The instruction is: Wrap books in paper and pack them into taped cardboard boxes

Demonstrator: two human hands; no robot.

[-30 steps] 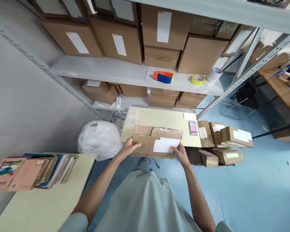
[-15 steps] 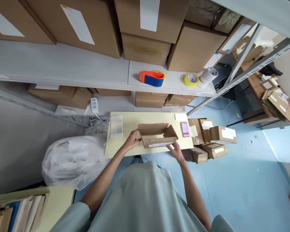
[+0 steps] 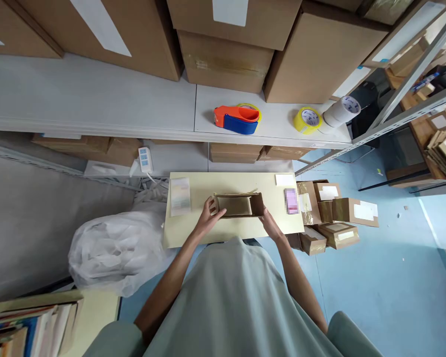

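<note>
A small brown cardboard box point(image 3: 257, 204) with its top uncovered is held between my two hands over the pale yellow table point(image 3: 178, 230). My left hand point(image 3: 208, 218) grips the box's left end, thumb along the near edge and fingers round the side. At the right end, my right hand point(image 3: 270, 224) is closed on the box's near corner, its fingers partly hidden. Through the box I see a pale, table-coloured surface. A printed sheet point(image 3: 180, 196) lies to the left, and a pink-purple item point(image 3: 292, 201) with a white slip point(image 3: 284, 180) behind it lies to the right.
Above the table's far side runs a grey shelf point(image 3: 134, 114) with large cartons, an orange-and-blue tape dispenser point(image 3: 238, 120) and tape rolls point(image 3: 306, 120). Several taped boxes point(image 3: 336, 233) sit right of the table. A white plastic bag point(image 3: 115, 250) bulges at the left.
The box has turned from tilted, with its flared near side showing, to squared up with its opening facing up. My left thumb now lies over its near edge. The view has shifted slightly.
</note>
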